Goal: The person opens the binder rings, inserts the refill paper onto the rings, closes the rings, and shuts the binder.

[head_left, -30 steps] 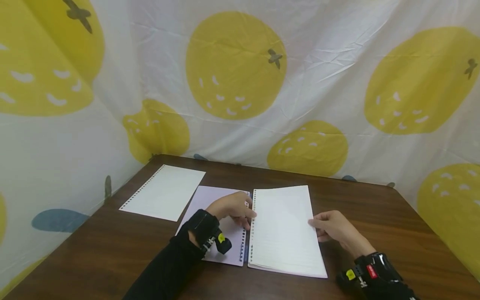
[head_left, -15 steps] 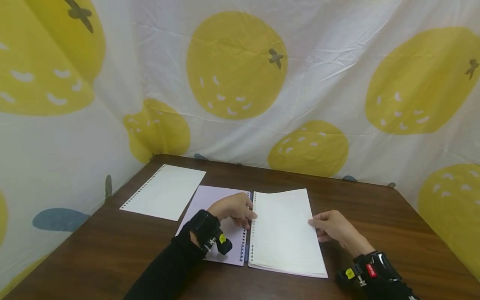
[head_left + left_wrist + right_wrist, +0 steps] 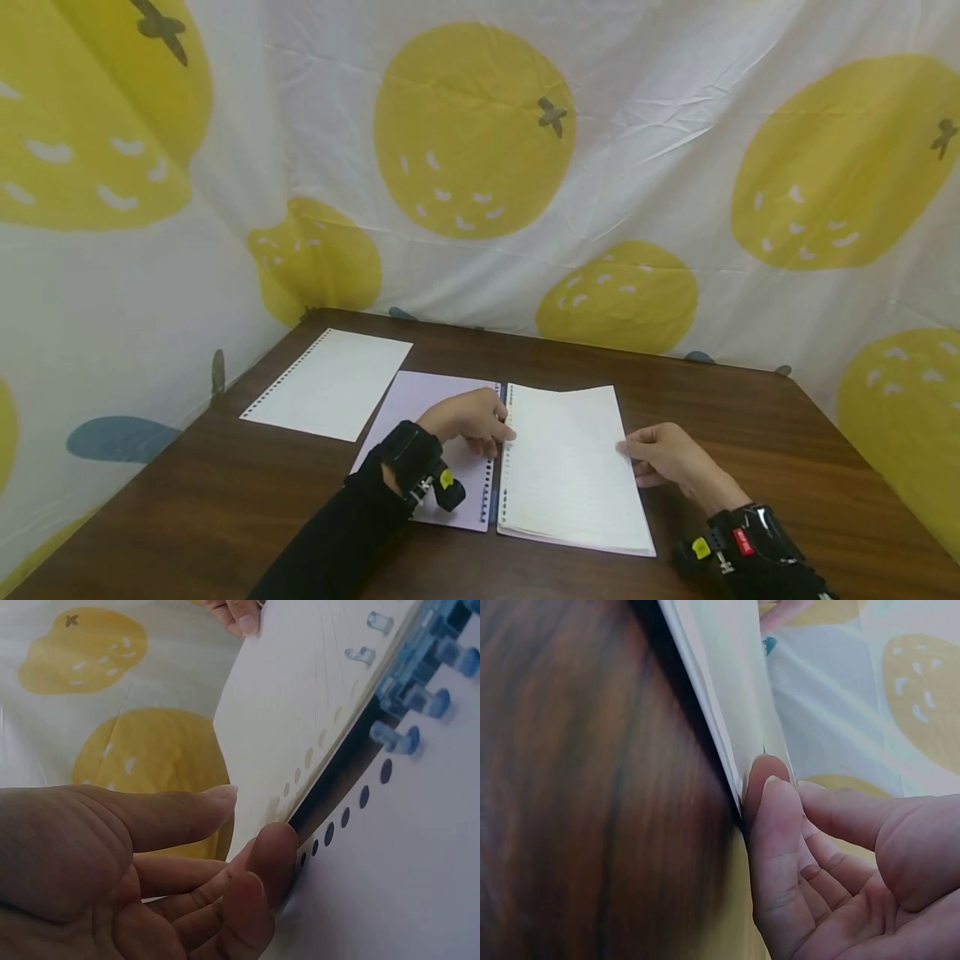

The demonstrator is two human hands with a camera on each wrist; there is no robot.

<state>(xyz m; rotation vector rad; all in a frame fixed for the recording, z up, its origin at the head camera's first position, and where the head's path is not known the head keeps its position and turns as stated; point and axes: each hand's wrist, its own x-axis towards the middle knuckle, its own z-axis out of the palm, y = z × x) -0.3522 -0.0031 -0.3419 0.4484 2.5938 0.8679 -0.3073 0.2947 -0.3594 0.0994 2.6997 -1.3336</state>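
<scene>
A loose-leaf binder lies spread on the table, its lilac cover (image 3: pixel 450 392) on the left and a stack of lined loose-leaf paper (image 3: pixel 566 467) on the right. Light blue binder rings (image 3: pixel 420 697) stand open along the spine; some poke up at the holes in the paper. My left hand (image 3: pixel 472 417) has its curled fingers and thumb at the holed left edge of the paper, beside the spine. My right hand (image 3: pixel 667 454) pinches the paper's right edge between thumb and fingers. The top sheet's far edge sags in the middle.
Beyond the cover to the left, a single punched sheet (image 3: pixel 330 383) lies flat on the dark wood table (image 3: pixel 187 500). A white curtain (image 3: pixel 660 167) printed with yellow fruit rises behind and on the left.
The far edge of the top paper has sunk lower and now dips in the middle. Both hands have stayed almost where they were; the cover and the single sheet are unmoved.
</scene>
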